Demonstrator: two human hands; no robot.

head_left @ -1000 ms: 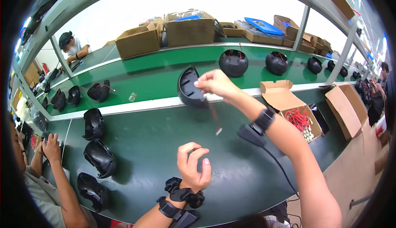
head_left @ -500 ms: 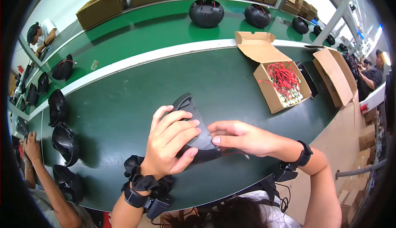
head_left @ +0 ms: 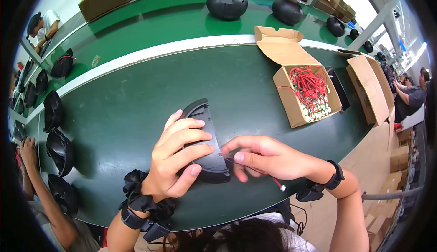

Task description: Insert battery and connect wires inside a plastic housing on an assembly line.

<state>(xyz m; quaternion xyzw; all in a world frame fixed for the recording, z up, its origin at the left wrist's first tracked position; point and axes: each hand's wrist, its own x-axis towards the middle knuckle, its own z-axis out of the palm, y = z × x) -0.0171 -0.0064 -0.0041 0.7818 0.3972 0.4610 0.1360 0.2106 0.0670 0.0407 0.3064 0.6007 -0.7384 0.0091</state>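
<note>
Your left hand clamps its fingers on the black plastic shell above the green desk, while your right hand pinches the red wire at its edge, so the fitting step seems in hand and next calls for careful threading.

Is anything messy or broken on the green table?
Nothing looks broken. The left hand holds a black curved shell while the right hand pinches a thin red wire at its edge. The one messy spot is the open cardboard box, where red wires lie in a tangle.
</note>
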